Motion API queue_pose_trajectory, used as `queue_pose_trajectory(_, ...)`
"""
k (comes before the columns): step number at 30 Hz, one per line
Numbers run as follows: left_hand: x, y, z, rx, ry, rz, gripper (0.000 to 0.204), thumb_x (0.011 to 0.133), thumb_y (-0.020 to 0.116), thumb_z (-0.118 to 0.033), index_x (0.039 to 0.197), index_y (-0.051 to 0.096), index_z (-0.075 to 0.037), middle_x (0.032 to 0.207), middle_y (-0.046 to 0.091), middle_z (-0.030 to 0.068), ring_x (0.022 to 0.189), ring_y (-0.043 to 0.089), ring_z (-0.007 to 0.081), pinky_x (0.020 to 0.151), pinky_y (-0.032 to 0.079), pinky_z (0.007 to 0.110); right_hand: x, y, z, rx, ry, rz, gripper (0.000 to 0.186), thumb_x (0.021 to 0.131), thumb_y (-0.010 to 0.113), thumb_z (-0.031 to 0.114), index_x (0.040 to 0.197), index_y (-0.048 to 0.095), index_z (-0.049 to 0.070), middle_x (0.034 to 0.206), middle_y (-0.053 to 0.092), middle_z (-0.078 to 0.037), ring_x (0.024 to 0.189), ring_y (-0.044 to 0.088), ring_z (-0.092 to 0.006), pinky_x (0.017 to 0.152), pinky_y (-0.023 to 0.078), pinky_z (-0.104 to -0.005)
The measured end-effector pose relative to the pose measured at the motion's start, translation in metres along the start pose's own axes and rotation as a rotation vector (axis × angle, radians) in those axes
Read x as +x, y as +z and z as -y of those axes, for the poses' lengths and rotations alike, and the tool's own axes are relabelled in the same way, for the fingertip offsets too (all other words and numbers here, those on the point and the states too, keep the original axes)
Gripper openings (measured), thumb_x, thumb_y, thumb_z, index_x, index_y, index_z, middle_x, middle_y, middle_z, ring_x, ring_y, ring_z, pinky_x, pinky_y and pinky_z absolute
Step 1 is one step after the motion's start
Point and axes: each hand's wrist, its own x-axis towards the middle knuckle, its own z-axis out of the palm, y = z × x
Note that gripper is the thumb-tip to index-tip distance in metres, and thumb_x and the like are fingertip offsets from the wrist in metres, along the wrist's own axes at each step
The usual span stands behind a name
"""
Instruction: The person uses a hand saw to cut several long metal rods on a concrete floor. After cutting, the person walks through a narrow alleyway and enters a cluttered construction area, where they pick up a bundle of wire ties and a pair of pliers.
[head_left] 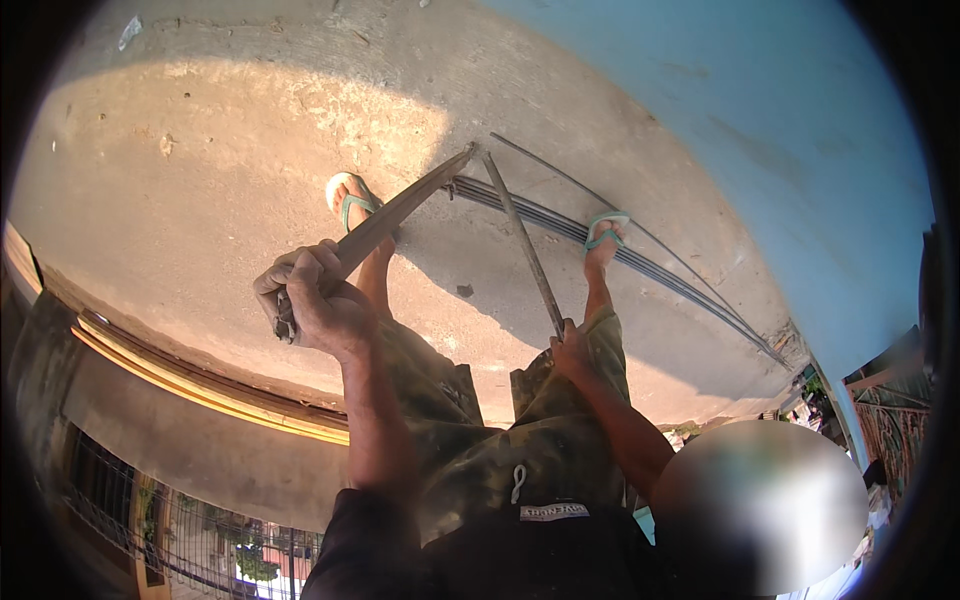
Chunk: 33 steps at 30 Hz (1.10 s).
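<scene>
My left hand is closed around a long, flat, grey-brown bar. The bar slants up and to the right, and its far end points at the floor. A dark end pokes out under the fist; its shape is unclear. Lower down, near my right knee, my right hand grips a thin grey rod. That rod leans up and to the left, so its far tip comes close to the bar's tip. Beyond my hands, a bundle of long dark rods lies on the floor, partly hidden by my right foot.
One single thin rod lies apart from the bundle. My sandalled feet stand wide on the concrete floor. A blue wall rises at the right. At the lower left are a yellow-edged ledge and a metal railing.
</scene>
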Motion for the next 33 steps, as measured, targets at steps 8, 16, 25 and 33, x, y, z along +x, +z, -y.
queue_pose_trajectory(8, -0.005, -0.033, 0.021, -0.092, 0.045, 0.331, 0.015, 0.08, 0.052, 0.001, 0.086, 0.043, -0.009, 0.068, 0.044, 0.0048, 0.059, 0.043, 0.0141, 0.063, 0.041, 0.034, 0.233, -0.039, 0.002, -0.2, -0.451, -0.412, 0.027, 0.088, 0.062, 0.021, 0.105, 0.052, 0.003, 0.095, 0.059, -0.022, 0.089, 0.059, -0.0408, 0.076, 0.047, -0.0474)
queue_pose_trajectory(16, -0.025, -0.061, 0.014, 0.009, -0.016, 0.398, 0.024, 0.08, 0.063, -0.018, 0.081, 0.041, -0.011, 0.07, 0.039, 0.0023, 0.065, 0.046, 0.0147, 0.08, 0.041, 0.038, 0.367, 0.002, 0.029, -0.356, -0.347, -0.747, 0.041, 0.082, 0.069, 0.021, 0.117, 0.053, 0.005, 0.109, 0.059, -0.016, 0.111, 0.051, -0.0362, 0.096, 0.039, -0.0461)
queue_pose_trajectory(25, -0.05, -0.053, 0.011, -0.039, -0.113, 0.336, 0.03, 0.077, 0.066, -0.019, 0.08, 0.038, -0.011, 0.072, 0.038, 0.0031, 0.066, 0.045, 0.0157, 0.084, 0.039, 0.039, 0.357, 0.003, 0.016, -0.2, -0.356, -0.504, 0.043, 0.082, 0.07, 0.023, 0.114, 0.052, 0.0, 0.109, 0.058, -0.021, 0.107, 0.055, -0.0384, 0.091, 0.043, -0.047)
queue_pose_trajectory(33, -0.061, -0.039, 0.022, -0.087, -0.151, 0.409, 0.028, 0.08, 0.066, -0.018, 0.08, 0.039, -0.01, 0.072, 0.037, 0.0035, 0.066, 0.044, 0.017, 0.087, 0.04, 0.039, 0.343, 0.001, 0.024, -0.093, -0.228, -0.391, 0.047, 0.081, 0.073, 0.027, 0.112, 0.051, -0.001, 0.106, 0.058, -0.02, 0.104, 0.057, -0.0365, 0.087, 0.047, -0.0453)
